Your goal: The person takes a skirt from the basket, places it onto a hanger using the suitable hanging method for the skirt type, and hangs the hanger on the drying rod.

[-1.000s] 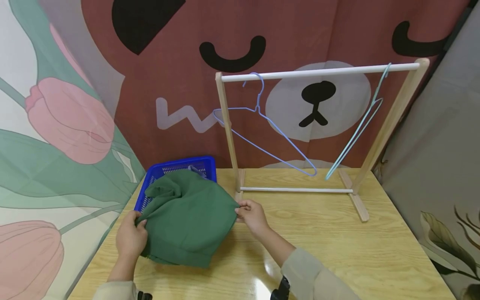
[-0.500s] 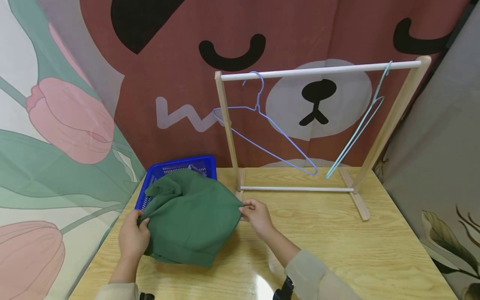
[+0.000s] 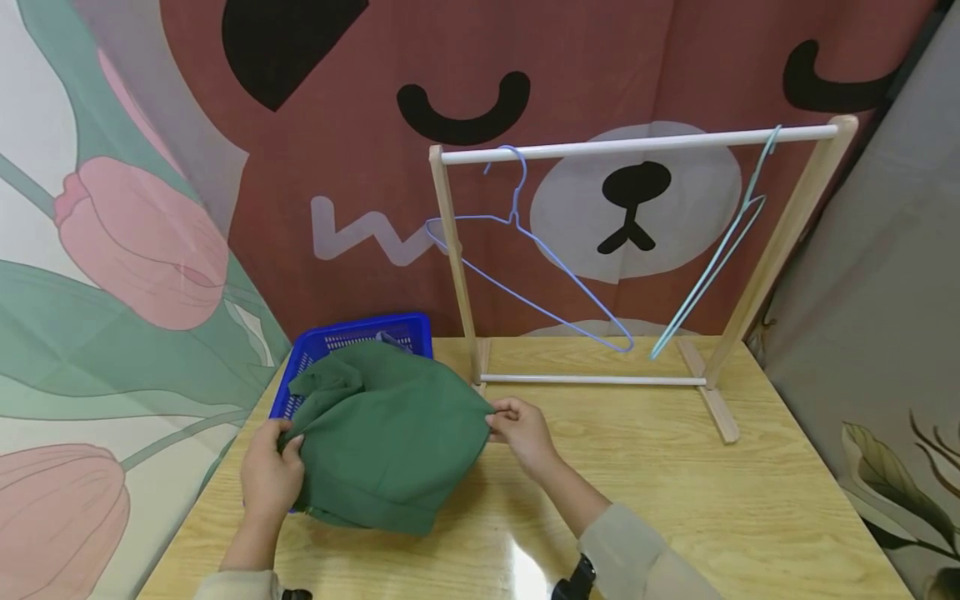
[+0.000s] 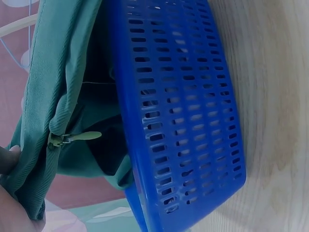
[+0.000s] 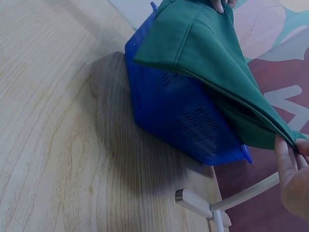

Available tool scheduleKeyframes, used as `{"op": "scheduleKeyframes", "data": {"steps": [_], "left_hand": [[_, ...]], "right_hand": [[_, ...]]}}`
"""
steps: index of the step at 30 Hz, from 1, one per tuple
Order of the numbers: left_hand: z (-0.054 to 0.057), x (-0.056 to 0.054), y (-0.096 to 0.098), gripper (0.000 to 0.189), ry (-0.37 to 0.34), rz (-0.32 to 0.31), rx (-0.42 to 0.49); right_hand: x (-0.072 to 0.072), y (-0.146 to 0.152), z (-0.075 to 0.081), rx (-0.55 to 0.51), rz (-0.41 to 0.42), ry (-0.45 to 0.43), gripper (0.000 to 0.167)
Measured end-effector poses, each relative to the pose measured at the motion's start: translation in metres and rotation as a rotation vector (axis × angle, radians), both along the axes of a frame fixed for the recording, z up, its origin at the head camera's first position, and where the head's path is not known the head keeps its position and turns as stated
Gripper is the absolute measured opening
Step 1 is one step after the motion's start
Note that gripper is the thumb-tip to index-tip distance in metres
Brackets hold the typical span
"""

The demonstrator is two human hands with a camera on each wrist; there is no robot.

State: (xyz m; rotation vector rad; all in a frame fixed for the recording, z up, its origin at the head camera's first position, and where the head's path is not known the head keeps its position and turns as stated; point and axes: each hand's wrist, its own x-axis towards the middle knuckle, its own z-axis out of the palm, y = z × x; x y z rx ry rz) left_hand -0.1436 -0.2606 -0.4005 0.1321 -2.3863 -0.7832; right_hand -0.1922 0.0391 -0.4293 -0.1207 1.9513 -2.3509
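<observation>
A green cloth garment (image 3: pixel 393 442) spreads between my two hands over the front of a blue plastic basket (image 3: pixel 302 360). At its left edge my left hand (image 3: pixel 272 477) pinches the fabric between thumb and fingers. The left wrist view shows a small zipper pull (image 4: pixel 83 136) dangling from the garment's folded edge close to those fingers. My right hand (image 3: pixel 527 435) pinches the opposite edge with thumb and fingertips, holding it out to the right. In the right wrist view the cloth hangs over the basket's side wall (image 5: pixel 169 108). Much of the basket's inside is hidden under the fabric.
Behind and right stands a wooden rack with a white top bar (image 3: pixel 637 145). A blue hanger (image 3: pixel 573 275) and a light teal hanger (image 3: pixel 708 279) hang from it. The wooden table (image 3: pixel 675 517) ends at a curtain with a bear print (image 3: pixel 360 150).
My right hand has drawn its edge of the garment slightly to the right, and the cloth's lower corner has shifted with it. My left hand has also moved a little to the right.
</observation>
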Motion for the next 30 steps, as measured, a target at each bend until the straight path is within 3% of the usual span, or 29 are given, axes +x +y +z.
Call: {"op": "scheduleKeyframes", "data": {"steps": [21,30], "left_hand": [[0.005,0.002,0.011,0.014,0.083,-0.051,0.013],[0.005,-0.001,0.014,0.015,0.147,-0.108,0.004]], "right_hand": [[0.005,0.016,0.006,0.011,-0.054,0.015,0.017],[0.003,0.023,0.006,0.003,-0.077,0.022,0.017]]}}
